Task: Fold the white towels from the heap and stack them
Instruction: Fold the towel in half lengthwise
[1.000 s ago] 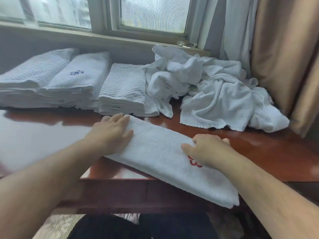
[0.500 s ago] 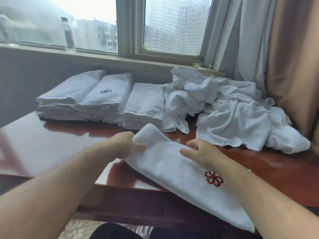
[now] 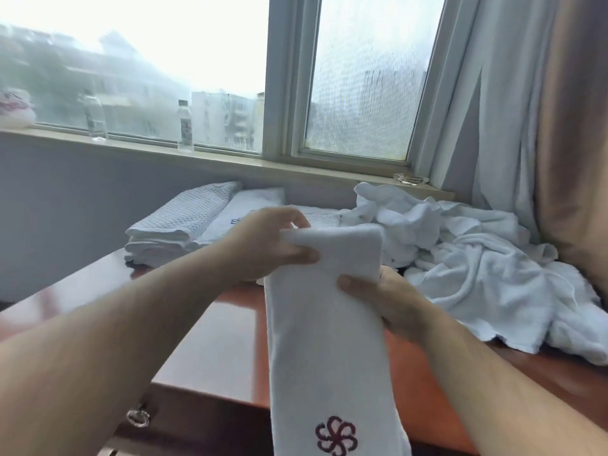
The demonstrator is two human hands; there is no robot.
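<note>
The long narrow white terry towel w/ a dark red flower emblem (image 3: 329, 340) is up in the air over the near edge of the glossy reddish-brown wooden table (image 3: 223, 340). It hangs as a lengthwise-folded strip, emblem at the low end. The left hand (image 3: 263, 245) pinches the top left corner btwn thumb & curled fingers; the top looks doubled over there. The right hand (image 3: 385, 301) grips the right edge just below, thumb on the front, fingers behind the cloth & mostly hidden.

Step in hand, prob.: the crosswise fold of the strip. To do it well:
- Get both long edges flush before any crease; terry layers likely creep apart while hanging.
- Lay the strip flat on the near part of the table rather than fold in mid-air.
- The low end runs out of view, so can't tell if it is square; check it first.
- Bring end to end, match corners, press flat w/ an open palm.
- Aim for emblem outward, as on the folded white towel stacks (image 3: 177, 225) at far left, where a blue mark shows on one top.
- Match their width so the pile sits level.
- Keep clear of the crumpled heap of white towels (image 3: 477, 258) at far right, just behind the right hand, so no loose cloth gets dragged in.
</note>
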